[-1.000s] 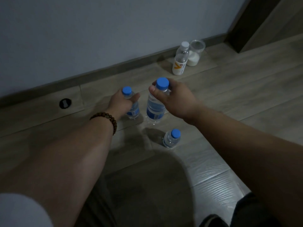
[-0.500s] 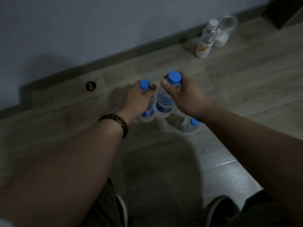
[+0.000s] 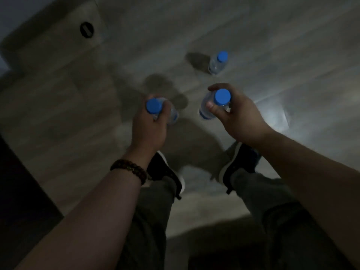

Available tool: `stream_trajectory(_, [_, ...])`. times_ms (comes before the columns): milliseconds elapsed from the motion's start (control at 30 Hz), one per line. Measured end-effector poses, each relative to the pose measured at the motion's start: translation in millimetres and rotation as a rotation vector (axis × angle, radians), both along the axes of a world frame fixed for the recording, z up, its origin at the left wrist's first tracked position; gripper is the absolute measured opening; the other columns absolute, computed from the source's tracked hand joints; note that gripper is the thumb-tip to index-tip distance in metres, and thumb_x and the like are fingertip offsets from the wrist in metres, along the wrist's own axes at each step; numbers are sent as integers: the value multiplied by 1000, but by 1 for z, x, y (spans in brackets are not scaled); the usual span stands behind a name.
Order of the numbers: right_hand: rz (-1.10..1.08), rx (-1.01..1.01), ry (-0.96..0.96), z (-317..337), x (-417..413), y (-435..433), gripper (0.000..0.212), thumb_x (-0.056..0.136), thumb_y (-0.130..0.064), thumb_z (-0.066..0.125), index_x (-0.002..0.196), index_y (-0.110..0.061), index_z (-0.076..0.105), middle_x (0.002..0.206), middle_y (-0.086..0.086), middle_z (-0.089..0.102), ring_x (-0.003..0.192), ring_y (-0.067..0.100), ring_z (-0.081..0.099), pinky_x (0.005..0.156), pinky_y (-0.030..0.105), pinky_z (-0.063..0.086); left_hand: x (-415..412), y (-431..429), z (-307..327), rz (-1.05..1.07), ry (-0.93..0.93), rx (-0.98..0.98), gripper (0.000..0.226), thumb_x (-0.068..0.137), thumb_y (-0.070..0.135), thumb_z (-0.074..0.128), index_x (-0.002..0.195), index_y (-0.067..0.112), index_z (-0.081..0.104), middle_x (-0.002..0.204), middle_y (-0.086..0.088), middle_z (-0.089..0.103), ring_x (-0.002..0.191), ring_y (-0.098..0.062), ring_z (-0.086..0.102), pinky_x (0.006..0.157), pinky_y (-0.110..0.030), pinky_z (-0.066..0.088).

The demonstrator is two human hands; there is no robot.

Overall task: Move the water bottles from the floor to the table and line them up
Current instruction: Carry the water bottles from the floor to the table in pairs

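A round black disc [image 3: 86, 29] sits in the wooden floor [image 3: 272, 36].

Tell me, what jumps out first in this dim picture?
At the centre, the left hand grips the blue-capped left bottle near its top and the right hand grips the right bottle, both over the wooden floor. A third bottle stands alone on the floor beyond the right hand.

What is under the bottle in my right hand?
Only wood-look floor shows around the bottle gripped in the right hand. The bottle's own body and the hand cover the spot straight below it.
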State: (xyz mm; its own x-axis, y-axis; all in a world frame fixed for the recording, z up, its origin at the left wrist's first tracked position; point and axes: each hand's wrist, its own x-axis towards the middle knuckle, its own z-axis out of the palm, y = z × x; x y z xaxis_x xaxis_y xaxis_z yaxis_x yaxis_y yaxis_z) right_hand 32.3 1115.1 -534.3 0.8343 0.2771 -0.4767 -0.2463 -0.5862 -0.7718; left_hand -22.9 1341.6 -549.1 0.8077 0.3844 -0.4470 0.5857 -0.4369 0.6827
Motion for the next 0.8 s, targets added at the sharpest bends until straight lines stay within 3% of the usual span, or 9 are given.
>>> stream_trajectory(67, [-83, -23, 44, 10, -34, -17, 41, 97, -36, 66, 134, -22, 57, 120, -8, 62, 104, -4, 55, 84, 3, 39, -28, -14, 22, -28, 35, 8, 30, 97, 42, 62, 120, 23, 61, 103, 14, 64, 90, 19, 56, 72, 1, 39])
stream_trajectory(167, [-182, -86, 62, 34, -83, -36, 44, 97, -36, 67, 136, -20, 56, 131, -5, 60, 115, -1, 50, 96, 17, 40, -61, -33, 64, -148, 124, -24, 37, 97, 45, 61, 127, 24, 58, 103, 20, 59, 94, 20, 55, 75, -1, 43])
stream_trajectory(267, [-285, -107, 113, 75, -117, -53, 45, 96, -37, 67, 137, -19, 56, 132, -11, 55, 115, -5, 44, 97, 20, 39, -79, -54, 116, -312, 222, -55, 51, 91, 61, 55, 129, 27, 57, 111, 13, 63, 99, 3, 60, 83, -16, 50])
stream_trajectory(333, [-337, -91, 171, 112, -131, -65, 47, 96, -40, 65, 138, -21, 53, 139, -6, 57, 121, 1, 48, 99, 24, 43, -84, -71, 154, -428, 255, -67, 58, 86, 67, 52, 129, 27, 57, 121, 7, 65, 106, -6, 61, 86, -19, 49])
stream_trajectory(467, [-443, -79, 172, 205, -146, -95, 51, 93, -45, 63, 138, -23, 52, 137, -2, 60, 120, 7, 54, 98, 24, 45, -69, -114, 243, -601, 219, -139, 52, 86, 60, 58, 126, 28, 58, 122, 9, 63, 110, 0, 59, 92, -10, 44])
stream_trajectory(667, [-596, -35, 104, 346, -147, -160, 48, 92, -46, 62, 136, -27, 53, 137, -4, 59, 124, 11, 55, 104, 31, 47, -19, -186, 377, -804, 149, -105, 42, 84, 63, 58, 120, 42, 55, 115, 18, 63, 105, 6, 59, 83, -2, 42])
stream_trajectory(800, [-659, -22, 28, 420, -142, -208, 44, 94, -45, 65, 133, -30, 54, 133, -9, 60, 117, 12, 58, 99, 33, 50, 17, -238, 453, -888, 28, -99, 35, 88, 51, 66, 119, 35, 60, 115, 14, 65, 107, 5, 60, 86, -2, 40])
